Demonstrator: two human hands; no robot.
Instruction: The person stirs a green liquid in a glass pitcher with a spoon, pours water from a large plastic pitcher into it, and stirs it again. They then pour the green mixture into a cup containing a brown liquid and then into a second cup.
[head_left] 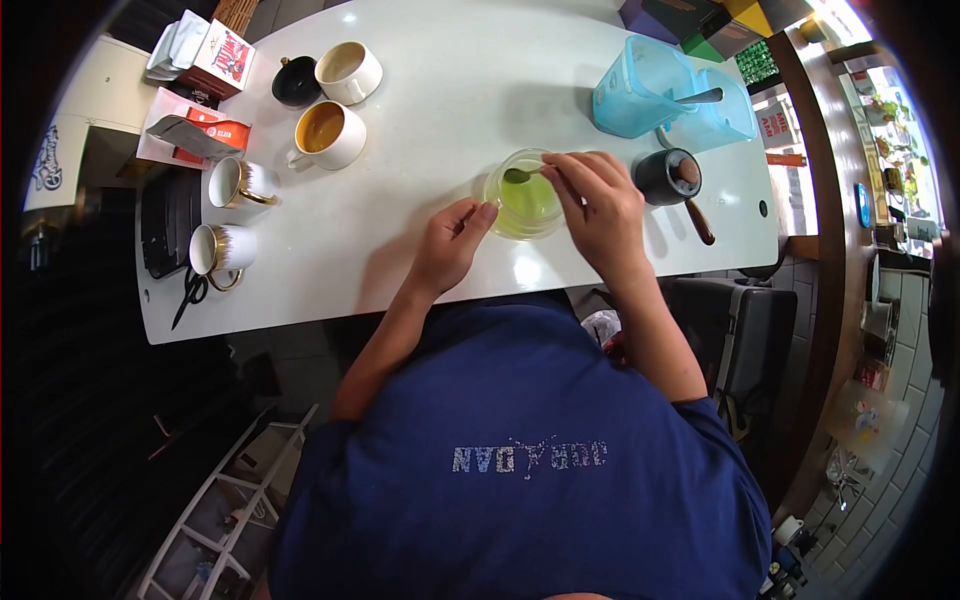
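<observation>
A see-through bowl (530,222) holding pale green liquid (535,200) stands on the white table, close to its front edge. My left hand (452,245) grips the bowl's left side, thumb at the rim and fingers curled. Pinched in my right hand (608,210) is a small spoon (518,176), its dark bowl end over the liquid near the far rim. Whether the spoon tip touches the liquid is hard to see. Just right of my right hand sits a dark pot (660,178) with a brown handle.
Blue plastic containers (640,95), with a metal spoon (705,97), stand at the back right of the white table (450,80). Several cups, including a white mug (340,140), stand left. Black scissors (188,298) and a black tray (170,220) lie at the left edge.
</observation>
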